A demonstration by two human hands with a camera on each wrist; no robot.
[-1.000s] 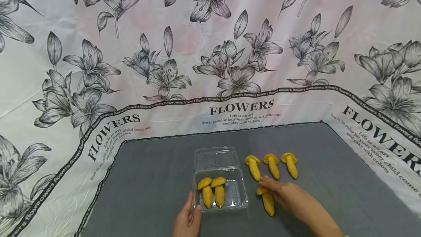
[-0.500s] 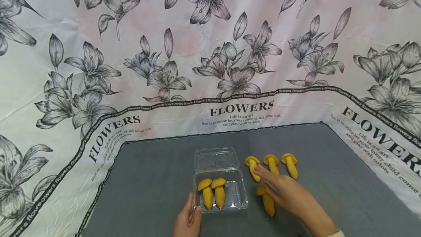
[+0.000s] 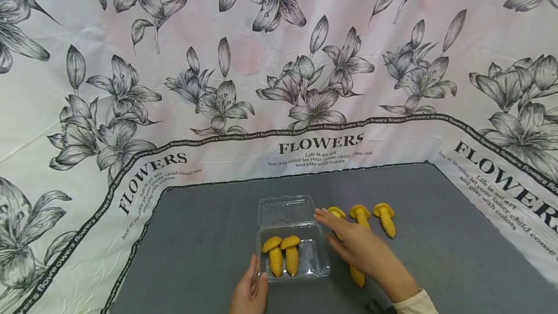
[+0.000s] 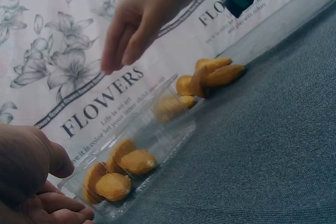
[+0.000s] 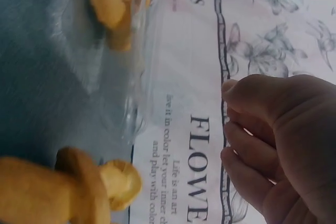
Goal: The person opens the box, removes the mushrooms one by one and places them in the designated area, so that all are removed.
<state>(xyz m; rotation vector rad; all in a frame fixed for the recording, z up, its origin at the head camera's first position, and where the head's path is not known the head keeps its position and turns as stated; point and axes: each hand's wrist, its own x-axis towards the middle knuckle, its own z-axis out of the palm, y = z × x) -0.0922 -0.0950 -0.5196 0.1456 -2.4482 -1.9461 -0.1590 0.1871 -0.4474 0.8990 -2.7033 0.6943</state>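
A clear plastic clamshell box (image 3: 314, 251) stands with its lid (image 3: 285, 211) laid back. Two yellow mushrooms (image 3: 292, 256) lie side by side in its left half. My left hand (image 3: 249, 289) holds the box at its near left corner, thumb toward the front and fingers along the side wall. My right hand (image 3: 368, 251) is empty, fingers loosely extended, raised between the box and the mushrooms on the right. In the head view it partly covers one near mushroom (image 3: 357, 276) and one in the back row (image 3: 336, 212). The left wrist view shows this right hand (image 4: 134, 30) above the lid.
Two more mushrooms, one in the middle (image 3: 360, 213) and one at the right end (image 3: 384, 219), lie in the back row on the grey cloth (image 3: 205, 246). A white flower-printed curtain (image 3: 244, 159) hangs round the back and sides of the table.
My right hand has moved up and left, from over the near mushroom past the back row's left one toward the box lid. My left hand and the box have stayed in place.
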